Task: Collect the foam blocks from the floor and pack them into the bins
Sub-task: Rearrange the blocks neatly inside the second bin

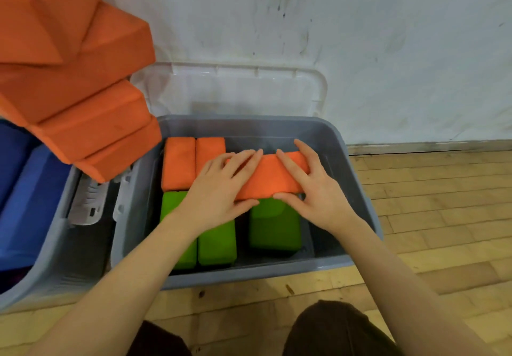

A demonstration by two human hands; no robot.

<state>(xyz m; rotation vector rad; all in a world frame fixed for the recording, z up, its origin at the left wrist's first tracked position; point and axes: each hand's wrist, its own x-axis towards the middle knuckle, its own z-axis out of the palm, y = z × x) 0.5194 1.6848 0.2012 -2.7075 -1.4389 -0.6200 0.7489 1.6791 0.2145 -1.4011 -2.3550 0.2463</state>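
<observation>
- The orange block (pixel 270 177) lies tilted inside the grey bin (pixel 357 189), over the green blocks (pixel 274 228), likely being turned to fit beside two packed orange ones (pixel 194 161).
- The left hand (pixel 221 192) and right hand (pixel 313 189) each hold one end, fingers on top, thumbs under the near edge.
- More orange blocks (pixel 91 134) are stacked at the left, above a second bin holding blue blocks (pixel 27 197).

Gym-like room, wood floor (pixel 432 217), scuffed wall (pixel 360 37)
</observation>
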